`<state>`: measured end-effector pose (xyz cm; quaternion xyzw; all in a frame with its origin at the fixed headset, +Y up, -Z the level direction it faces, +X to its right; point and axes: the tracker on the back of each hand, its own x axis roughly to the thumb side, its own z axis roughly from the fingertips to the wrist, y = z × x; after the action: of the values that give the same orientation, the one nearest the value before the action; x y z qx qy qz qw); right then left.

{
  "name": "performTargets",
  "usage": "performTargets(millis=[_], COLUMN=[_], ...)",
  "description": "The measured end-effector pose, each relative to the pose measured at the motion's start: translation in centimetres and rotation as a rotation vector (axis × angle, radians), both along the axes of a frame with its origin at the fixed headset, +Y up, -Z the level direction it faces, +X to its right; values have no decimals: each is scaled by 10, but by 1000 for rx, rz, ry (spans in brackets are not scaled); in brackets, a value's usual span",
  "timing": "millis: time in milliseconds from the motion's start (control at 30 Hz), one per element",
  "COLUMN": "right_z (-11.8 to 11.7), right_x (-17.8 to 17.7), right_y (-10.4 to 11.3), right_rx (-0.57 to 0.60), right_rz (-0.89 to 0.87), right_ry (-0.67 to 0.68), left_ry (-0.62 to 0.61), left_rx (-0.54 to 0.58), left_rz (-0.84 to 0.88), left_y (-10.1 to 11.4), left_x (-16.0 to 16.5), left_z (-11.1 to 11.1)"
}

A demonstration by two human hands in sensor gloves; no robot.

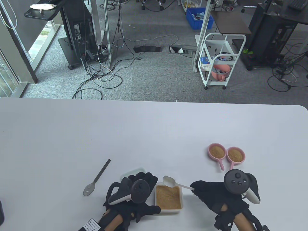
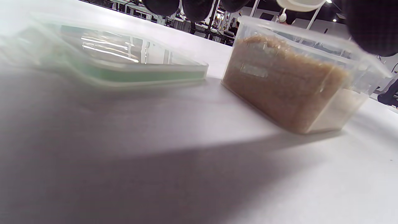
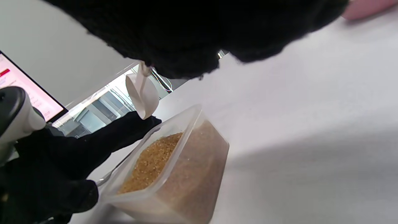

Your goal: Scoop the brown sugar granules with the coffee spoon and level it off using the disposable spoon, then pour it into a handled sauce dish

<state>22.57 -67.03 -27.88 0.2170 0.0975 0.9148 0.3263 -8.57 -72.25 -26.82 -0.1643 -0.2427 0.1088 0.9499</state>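
Brown sugar [image 1: 168, 197] fills the clear tub [image 1: 181, 192]. Right hand [image 1: 216, 196] pinches the white disposable spoon [image 1: 169, 181], bowl over the tub's far rim. Left hand [image 1: 134, 195] rests against the tub's left side, grip relaxed. Metal coffee spoon [image 1: 96, 179] lies left of the tub; pink sauce dishes [image 1: 226, 154] sit beyond, right.

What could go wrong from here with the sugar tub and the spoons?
The right hand holds the white disposable spoon over the open sugar container, while the coffee spoon lies untouched to the left, so the scoop may be made with the wrong spoon. Both pink sauce dishes already hold sugar; more could overflow. The container is nearly full, so digging in may spill granules.
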Motion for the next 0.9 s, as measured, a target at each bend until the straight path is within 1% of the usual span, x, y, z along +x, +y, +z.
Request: performTargets(millis=[200, 267, 400, 467, 567, 667, 767, 900], right_z=[6, 8, 16, 22, 30, 32, 29, 24], right_x=[-13, -17, -26, -33, -45, -52, -53, -49], right_y=[1, 2, 7, 11, 11, 8, 2, -2], right_rx=[87, 132, 275, 367, 432, 422, 315, 207], right_rz=[104, 146, 267, 330, 436, 475, 453, 430], right_ry=[43, 52, 75, 90, 118, 146, 173, 186], left_ry=[-1, -2, -3, -4, -4, -5, -5, -5], left_rx=[-7, -8, -13, -16, -20, -23, -23, -25], left_rz=[-2, -1, 1, 1, 1, 1, 0, 0], left_y=[0, -1, -1, -1, -2, -2, -2, -2], left_x=[1, 1, 1, 1, 1, 1, 2, 2], left_z=[0, 0, 0, 0, 0, 0, 0, 0])
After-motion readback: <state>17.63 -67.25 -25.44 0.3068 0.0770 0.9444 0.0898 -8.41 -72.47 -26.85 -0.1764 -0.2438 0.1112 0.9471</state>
